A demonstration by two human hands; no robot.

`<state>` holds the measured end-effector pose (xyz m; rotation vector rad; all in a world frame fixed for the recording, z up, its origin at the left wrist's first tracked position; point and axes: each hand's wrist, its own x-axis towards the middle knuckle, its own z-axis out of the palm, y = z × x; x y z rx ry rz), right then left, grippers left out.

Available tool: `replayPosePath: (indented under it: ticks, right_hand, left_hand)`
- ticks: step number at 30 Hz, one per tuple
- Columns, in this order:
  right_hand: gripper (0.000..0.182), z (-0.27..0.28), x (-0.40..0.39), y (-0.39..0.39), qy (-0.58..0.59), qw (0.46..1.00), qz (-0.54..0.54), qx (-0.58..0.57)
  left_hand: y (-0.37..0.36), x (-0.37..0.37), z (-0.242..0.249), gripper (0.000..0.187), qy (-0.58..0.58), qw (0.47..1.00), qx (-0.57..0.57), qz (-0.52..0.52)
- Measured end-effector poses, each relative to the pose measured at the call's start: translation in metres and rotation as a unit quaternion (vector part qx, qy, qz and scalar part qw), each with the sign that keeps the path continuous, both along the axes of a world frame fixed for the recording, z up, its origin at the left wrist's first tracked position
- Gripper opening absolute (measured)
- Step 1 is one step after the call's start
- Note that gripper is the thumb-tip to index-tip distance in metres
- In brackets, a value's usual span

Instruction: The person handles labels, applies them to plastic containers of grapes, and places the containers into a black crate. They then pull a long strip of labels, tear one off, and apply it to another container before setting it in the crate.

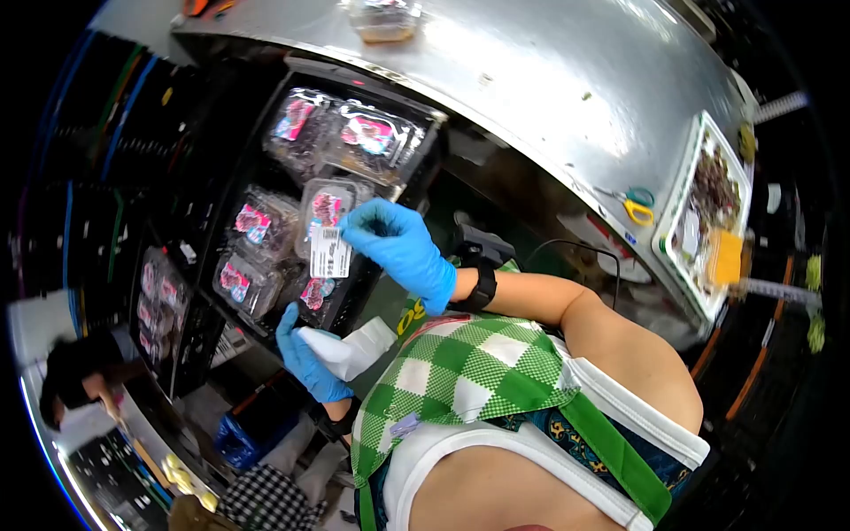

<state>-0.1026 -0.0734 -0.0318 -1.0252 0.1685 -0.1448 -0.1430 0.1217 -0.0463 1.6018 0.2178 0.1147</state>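
Observation:
My right hand (pixel 403 252), in a blue glove, pinches a white barcode label (pixel 330 254) by its edge. The label overlaps the lower part of a clear plastic clamshell box (pixel 341 190) with a pink and blue sticker. Lower left, my left hand (pixel 310 358), also gloved in blue, grips a folded white strip of paper (pixel 350 350). Another clear box (pixel 314 296) with the same kind of sticker sits just beyond the left fingertips. Several such boxes of dark contents lie together in a black crate (pixel 416 146).
A steel table (pixel 549 97) runs along the far side, with a clear box (pixel 385 19) on it. Yellow-handled scissors (pixel 637 211) lie near a white tray (pixel 704 133) of dark fruit. More boxes (pixel 159 292) fill a crate at left. A person (pixel 84 380) stands lower left.

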Motion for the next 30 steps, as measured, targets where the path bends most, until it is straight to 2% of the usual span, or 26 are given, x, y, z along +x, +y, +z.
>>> replayPosePath:
  ticks: [2, 4, 5, 7, 9, 11, 12, 15, 16, 19, 20, 21, 24, 25, 27, 28, 30]
  right_hand:
    - [0.012, -0.004, -0.002, -0.010, 0.009, 0.998, -0.033, 0.047]
    - [0.012, -0.004, -0.009, -0.018, 0.051, 0.994, -0.047, 0.086]
    - [0.012, -0.004, -0.011, -0.020, 0.066, 0.991, -0.044, 0.106]
    - [0.012, -0.014, -0.012, -0.018, 0.077, 0.990, -0.068, 0.099]
    - [0.012, -0.012, -0.016, -0.020, 0.069, 0.993, -0.079, 0.059]
    - [0.012, -0.013, -0.016, -0.021, 0.037, 0.994, -0.097, 0.036]
    - [0.015, -0.013, -0.016, -0.021, 0.023, 0.994, -0.104, 0.030]
    - [0.014, -0.009, -0.014, -0.019, 0.022, 0.995, -0.098, 0.019]
    - [0.014, -0.007, -0.012, -0.019, 0.036, 0.996, -0.081, 0.024]
    - [0.015, -0.006, -0.005, -0.016, 0.053, 0.997, -0.043, 0.038]
    - [0.016, -0.010, 0.000, -0.015, 0.047, 0.998, -0.046, 0.007]
    - [0.014, -0.010, 0.005, -0.014, 0.049, 0.998, -0.038, 0.011]
    - [0.012, -0.008, 0.016, -0.015, 0.058, 0.998, -0.013, 0.025]
    - [0.013, -0.012, 0.022, -0.016, 0.050, 0.999, -0.007, 0.018]
    - [0.012, -0.009, 0.035, -0.024, 0.045, 0.998, 0.043, -0.030]
    - [0.015, -0.012, 0.043, -0.026, -0.002, 0.998, 0.041, -0.056]
    - [0.019, -0.007, 0.066, -0.040, -0.069, 0.979, 0.030, -0.189]
  left_hand:
    - [-0.009, 0.006, -0.004, 0.037, 0.058, 0.987, 0.021, -0.147]
    - [-0.027, 0.012, -0.001, 0.050, 0.114, 0.944, 0.060, -0.305]
    - [-0.044, 0.013, 0.009, 0.052, 0.159, 0.918, 0.043, -0.360]
    - [-0.062, 0.017, 0.008, 0.050, 0.142, 0.898, 0.074, -0.410]
    - [-0.075, 0.022, 0.006, 0.039, 0.089, 0.921, 0.049, -0.375]
    - [-0.083, 0.024, -0.003, 0.042, 0.074, 0.944, -0.078, -0.312]
    - [-0.082, 0.027, -0.003, 0.041, 0.092, 0.939, -0.136, -0.303]
    - [-0.092, 0.028, 0.006, 0.033, 0.102, 0.957, -0.175, -0.209]
    - [-0.093, 0.030, 0.008, 0.027, 0.100, 0.960, -0.171, -0.196]
    - [-0.093, 0.034, 0.008, 0.025, 0.096, 0.971, -0.141, -0.167]
    - [-0.093, 0.033, 0.014, 0.024, 0.119, 0.940, -0.265, -0.180]
    - [-0.091, 0.036, 0.008, 0.022, 0.112, 0.930, -0.304, -0.175]
    - [-0.092, 0.046, 0.000, 0.023, 0.068, 0.981, -0.131, -0.128]
    - [-0.094, 0.045, 0.009, 0.023, 0.095, 0.972, -0.173, -0.131]
    - [-0.090, 0.056, -0.004, 0.022, 0.034, 0.991, -0.054, -0.116]
    - [-0.095, 0.059, -0.004, 0.022, 0.012, 0.996, -0.040, -0.085]
    - [-0.100, 0.068, 0.000, 0.021, -0.009, 0.998, 0.006, -0.066]
